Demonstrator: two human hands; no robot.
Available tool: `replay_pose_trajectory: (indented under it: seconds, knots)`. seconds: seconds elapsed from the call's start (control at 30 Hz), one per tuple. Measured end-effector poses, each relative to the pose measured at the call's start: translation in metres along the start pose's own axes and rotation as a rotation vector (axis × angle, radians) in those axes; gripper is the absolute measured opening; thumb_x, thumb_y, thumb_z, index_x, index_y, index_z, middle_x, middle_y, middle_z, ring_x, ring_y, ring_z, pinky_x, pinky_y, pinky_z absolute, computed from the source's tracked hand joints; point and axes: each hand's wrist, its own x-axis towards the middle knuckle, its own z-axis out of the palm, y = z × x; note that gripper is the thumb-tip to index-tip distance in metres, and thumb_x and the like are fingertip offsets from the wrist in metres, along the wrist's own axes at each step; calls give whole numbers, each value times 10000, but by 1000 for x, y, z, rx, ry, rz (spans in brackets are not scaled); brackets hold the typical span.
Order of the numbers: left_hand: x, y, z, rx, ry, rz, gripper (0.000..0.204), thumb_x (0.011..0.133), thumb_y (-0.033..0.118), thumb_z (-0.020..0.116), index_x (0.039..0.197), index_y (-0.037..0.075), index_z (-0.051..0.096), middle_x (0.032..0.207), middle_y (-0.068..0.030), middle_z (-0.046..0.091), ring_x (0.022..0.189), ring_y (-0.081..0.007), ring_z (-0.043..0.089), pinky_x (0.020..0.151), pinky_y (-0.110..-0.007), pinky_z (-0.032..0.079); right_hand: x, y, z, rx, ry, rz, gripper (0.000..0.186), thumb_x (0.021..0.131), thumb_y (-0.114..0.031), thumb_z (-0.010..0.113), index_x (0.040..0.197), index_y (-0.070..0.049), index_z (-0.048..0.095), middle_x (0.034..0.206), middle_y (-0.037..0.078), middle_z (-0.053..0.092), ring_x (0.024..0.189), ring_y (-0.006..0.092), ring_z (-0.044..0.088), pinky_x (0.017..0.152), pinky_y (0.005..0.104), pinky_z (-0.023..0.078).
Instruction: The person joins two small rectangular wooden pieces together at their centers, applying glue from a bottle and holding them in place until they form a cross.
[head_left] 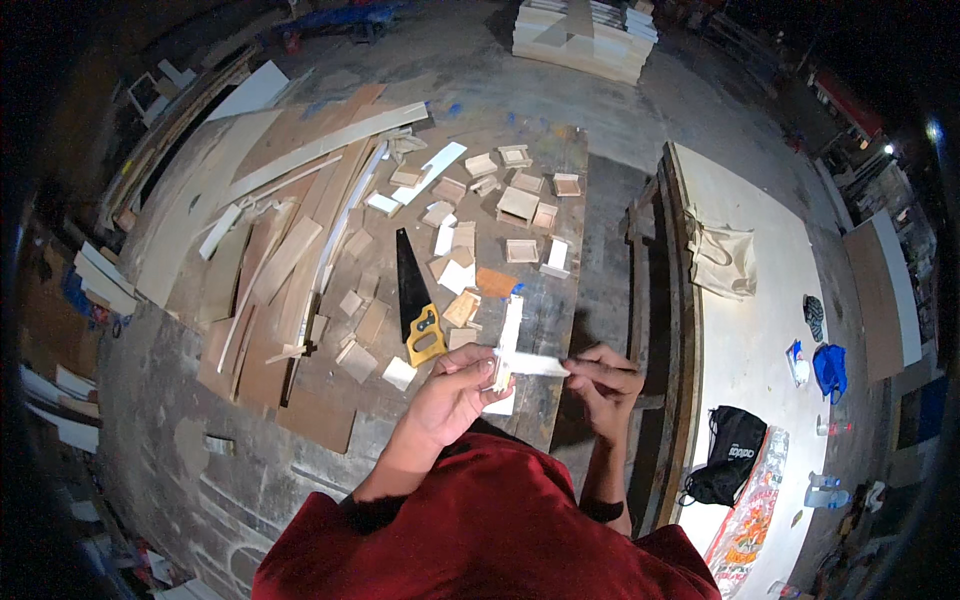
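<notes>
My left hand (455, 390) is closed, with thumb and fingers gripping the lower end of a narrow pale wooden piece (511, 325). My right hand (606, 386) pinches the end of a flat white strip (540, 365), slightly blurred. The strip's other end meets or crosses the wooden piece near my left fingertips; whether they are joined cannot be made out. Just left of my left hand, a handsaw (412, 290) with a black blade and yellow handle (427, 338) lies on the worktable. Beyond my hands lies an orange-brown block (497, 282).
Small wooden boxes (518, 205) and offcuts (371, 322) are scattered over the worktable (480, 140). Long boards (290, 260) lie at its left. Across a gap on the right, a pale table (745, 330) carries a cloth bag (724, 260) and a black drawstring bag (729, 452).
</notes>
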Motion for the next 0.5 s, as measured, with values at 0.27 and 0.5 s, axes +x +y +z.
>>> replay_pose_trajectory:
  seconds: [0.27, 0.5]
  knots:
    - [8, -2, -5, 12, -60, 28, 172, 914, 14, 566, 1067, 23, 642, 1032, -125, 675, 947, -206, 661, 848, -365, 563, -2, 5, -4, 106, 128, 98, 205, 728, -52, 784, 917, 14, 743, 798, 109, 669, 671, 156, 602, 584, 246, 455]
    - [14, 2, -12, -12, 4, 26, 184, 907, -4, 562, 1074, 15, 636, 1033, -135, 673, 931, -234, 671, 844, -373, 562, 4, 9, -10, 93, -133, 105, 192, 720, -63, 793, 892, 11, 750, 775, 96, 670, 670, 159, 609, 580, 254, 448]
